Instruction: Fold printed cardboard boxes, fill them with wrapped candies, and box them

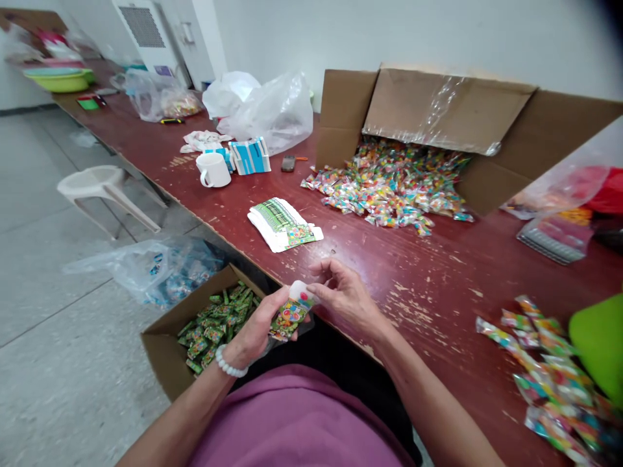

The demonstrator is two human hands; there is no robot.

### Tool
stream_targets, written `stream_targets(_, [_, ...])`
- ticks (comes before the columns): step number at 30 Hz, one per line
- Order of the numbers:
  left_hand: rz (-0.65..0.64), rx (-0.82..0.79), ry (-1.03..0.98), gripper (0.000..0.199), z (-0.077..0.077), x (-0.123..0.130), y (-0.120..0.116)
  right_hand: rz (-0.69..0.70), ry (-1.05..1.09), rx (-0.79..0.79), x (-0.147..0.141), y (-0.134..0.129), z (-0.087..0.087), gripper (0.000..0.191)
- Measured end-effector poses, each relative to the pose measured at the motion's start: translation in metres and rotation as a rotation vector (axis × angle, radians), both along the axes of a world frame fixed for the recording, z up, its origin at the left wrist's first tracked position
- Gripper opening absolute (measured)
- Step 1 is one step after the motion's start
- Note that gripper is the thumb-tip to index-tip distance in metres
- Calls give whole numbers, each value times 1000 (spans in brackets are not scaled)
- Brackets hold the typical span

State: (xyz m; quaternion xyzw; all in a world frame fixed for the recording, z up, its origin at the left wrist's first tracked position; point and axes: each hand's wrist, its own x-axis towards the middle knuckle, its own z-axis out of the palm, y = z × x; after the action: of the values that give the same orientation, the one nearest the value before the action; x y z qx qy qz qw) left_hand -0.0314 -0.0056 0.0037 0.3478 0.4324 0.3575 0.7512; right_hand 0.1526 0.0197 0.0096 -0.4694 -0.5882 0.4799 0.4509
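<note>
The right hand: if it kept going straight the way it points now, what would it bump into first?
Probably the small packet in the left hand; the right hand's thumb is right by its top, though whether they touch is unclear.

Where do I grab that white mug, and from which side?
Probably best by its handle, coming from the table-edge side: the white mug stands upright with the handle turned toward that edge, while the blue-and-white carton crowds its other side.

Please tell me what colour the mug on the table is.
The mug is white, seen best in the head view.
</note>
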Motion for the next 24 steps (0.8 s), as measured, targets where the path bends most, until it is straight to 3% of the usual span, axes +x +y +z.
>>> stream_targets(2, [15, -15, -19, 51, -3, 2, 0, -5, -27, -42, -3, -1, -1, 33])
stream_targets(5, [-14, 26, 5, 53, -6, 5, 1, 106, 53, -170, -8, -2, -1, 42])
stream_targets(10, [58, 4, -55, 48, -4, 6, 2, 152, 421, -331, -3, -9, -5, 36])
stream_targets(17, [202, -59, -157, 34, -3, 12, 1, 242, 474, -350, -2, -14, -19, 39])
stream_targets(24, [192, -60, -138, 37, -2, 17, -2, 233, 493, -347, -8, -9, -18, 41])
